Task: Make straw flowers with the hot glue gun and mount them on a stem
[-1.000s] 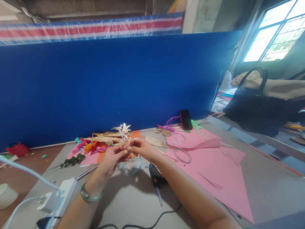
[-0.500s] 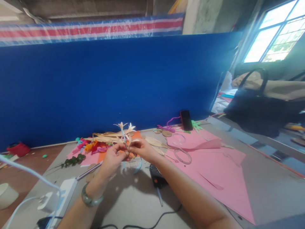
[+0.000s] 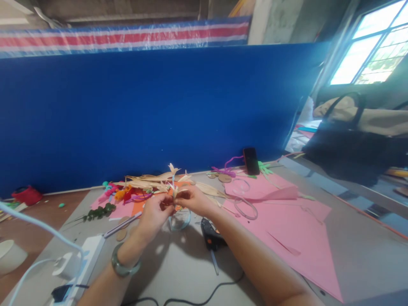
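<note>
My left hand (image 3: 157, 210), with a grey-green bangle at the wrist, pinches the pale blue stem of a small handmade flower (image 3: 172, 169) with cream petals. Fingertips of my right hand (image 3: 195, 200) close on the same flower bunch from the other side, just below the petals. Other cream petals stick out around the fingers; where the stems meet is hidden. Under the hands is a clear round thing (image 3: 180, 227) with a pale blue rim, possibly tape. A black glue gun (image 3: 209, 238) lies beneath my right forearm, a glue stick poking from its back.
Dry husk-like strips (image 3: 146, 179), colourful crafted pieces (image 3: 123, 194) and a green leafy sprig (image 3: 100, 212) lie behind and left. Pink paper sheets (image 3: 287, 233) cover the right side, near a phone (image 3: 251, 160). A white power strip (image 3: 91, 255) with cables sits front left. A blue partition (image 3: 153, 106) rises behind.
The flower has shifted and turned, its petals now spread differently. My left hand has opened its grip slightly and lowered; more of the clear round thing shows beneath. The view has shifted a little.
</note>
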{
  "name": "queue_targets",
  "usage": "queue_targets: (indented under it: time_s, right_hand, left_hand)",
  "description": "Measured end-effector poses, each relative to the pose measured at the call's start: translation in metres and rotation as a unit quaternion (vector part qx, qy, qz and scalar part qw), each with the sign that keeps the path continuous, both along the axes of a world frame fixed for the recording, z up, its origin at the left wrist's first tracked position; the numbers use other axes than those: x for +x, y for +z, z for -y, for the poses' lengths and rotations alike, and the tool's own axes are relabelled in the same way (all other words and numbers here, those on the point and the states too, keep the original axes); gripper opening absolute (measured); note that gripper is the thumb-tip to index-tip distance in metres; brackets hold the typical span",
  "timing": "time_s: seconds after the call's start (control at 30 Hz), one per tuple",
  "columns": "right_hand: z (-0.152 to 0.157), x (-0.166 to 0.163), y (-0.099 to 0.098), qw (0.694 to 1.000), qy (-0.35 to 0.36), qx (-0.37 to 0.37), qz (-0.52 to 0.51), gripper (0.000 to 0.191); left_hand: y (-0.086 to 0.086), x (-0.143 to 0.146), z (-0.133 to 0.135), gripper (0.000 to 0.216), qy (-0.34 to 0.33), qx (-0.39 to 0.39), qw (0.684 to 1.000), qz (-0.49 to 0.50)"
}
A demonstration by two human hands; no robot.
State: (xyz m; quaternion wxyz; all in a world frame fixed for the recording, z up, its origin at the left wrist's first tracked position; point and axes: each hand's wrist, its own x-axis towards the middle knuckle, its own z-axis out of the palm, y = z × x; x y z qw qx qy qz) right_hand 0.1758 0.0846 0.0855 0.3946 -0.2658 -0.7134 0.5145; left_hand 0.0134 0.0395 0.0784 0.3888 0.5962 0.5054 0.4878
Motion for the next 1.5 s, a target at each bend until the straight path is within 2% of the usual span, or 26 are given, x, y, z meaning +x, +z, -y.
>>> queue_targets:
  time_s: [0.13, 0.37, 0.53, 0.77, 0.93, 1.1, 1.23, 1.4, 1.5]
  right_hand:
    - [0.001, 0.001, 0.001, 1.000, 0.003, 0.005, 0.006, 0.016]
    - [0.005, 0.001, 0.005, 0.995, -0.060, 0.076, 0.023, 0.010]
    - [0.008, -0.001, 0.006, 0.991, -0.084, 0.096, 0.032, 0.008]
    - [0.009, -0.005, 0.001, 0.984, -0.125, 0.130, 0.007, 0.010]
    - [0.008, -0.009, -0.003, 0.979, -0.146, 0.139, -0.016, 0.008]
    - [0.011, -0.008, 0.002, 0.979, -0.133, 0.155, -0.025, 0.005]
    - [0.012, -0.004, 0.008, 0.976, -0.117, 0.182, 0.007, 0.007]
    - [0.011, 0.000, 0.011, 0.983, -0.087, 0.156, 0.030, 0.009]
    - [0.012, -0.002, 0.010, 0.984, -0.105, 0.140, 0.029, 0.013]
  left_hand:
    - [0.002, 0.001, 0.002, 0.017, -0.003, 0.007, 1.000, -0.018]
    - [0.001, 0.001, 0.001, 0.015, -0.009, 0.000, 1.000, 0.003]
    - [-0.002, -0.001, 0.000, 0.019, 0.002, 0.006, 1.000, 0.012]
    - [0.003, 0.003, -0.001, 0.019, 0.027, 0.005, 0.996, 0.083]
    - [0.003, 0.005, -0.002, 0.024, 0.015, -0.004, 0.990, 0.144]
    - [0.003, 0.004, -0.002, 0.027, 0.001, -0.012, 0.987, 0.161]
    - [0.005, 0.004, -0.002, 0.029, -0.007, -0.020, 0.989, 0.150]
    - [0.006, 0.005, -0.001, 0.029, -0.020, -0.025, 0.989, 0.147]
    - [0.004, 0.005, -0.001, 0.021, -0.021, -0.003, 0.989, 0.144]
